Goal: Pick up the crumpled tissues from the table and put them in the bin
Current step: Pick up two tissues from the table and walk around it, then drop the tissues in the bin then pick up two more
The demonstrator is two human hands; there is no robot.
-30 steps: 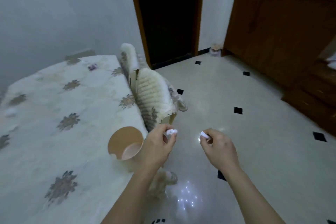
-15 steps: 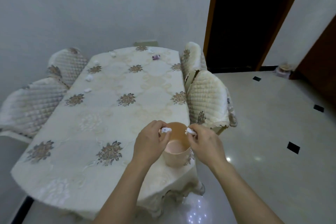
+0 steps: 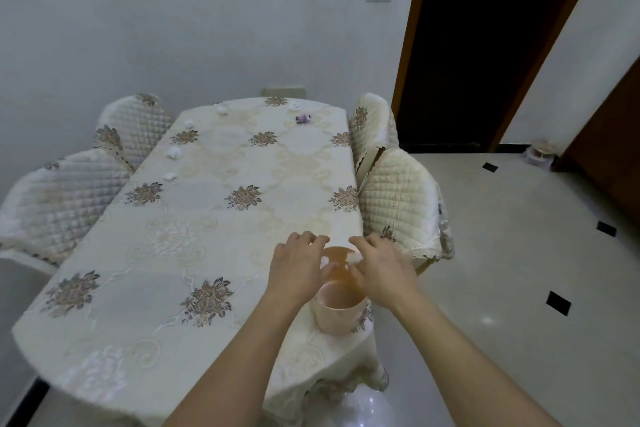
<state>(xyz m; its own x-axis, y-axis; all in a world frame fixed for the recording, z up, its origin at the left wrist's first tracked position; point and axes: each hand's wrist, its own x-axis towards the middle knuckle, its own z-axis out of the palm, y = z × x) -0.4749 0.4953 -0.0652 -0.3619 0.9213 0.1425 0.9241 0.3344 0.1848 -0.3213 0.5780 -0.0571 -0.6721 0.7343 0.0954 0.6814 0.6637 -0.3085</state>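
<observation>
- At the near right edge of the table (image 3: pixel 207 236) stands the bin (image 3: pixel 337 317), beside a chair (image 3: pixel 398 198).
- My left hand (image 3: pixel 298 267) and right hand (image 3: pixel 381 270) hover over it, fingers loosely spread, with tissue bits (image 3: pixel 354 258) at my thumbs.
- More crumpled tissues (image 3: pixel 175 152) dot the far left edge; open floor (image 3: pixel 502 253) lies to my right.

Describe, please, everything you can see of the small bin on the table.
The bin is a small, round, peach-pink tub, plastic-looking, open-topped and upright at the near right corner of the table. Its inside looks orange-brown. The left hand and right hand hover over its mouth, hiding part of the rim, with white tissue bits at their thumbs.
</observation>
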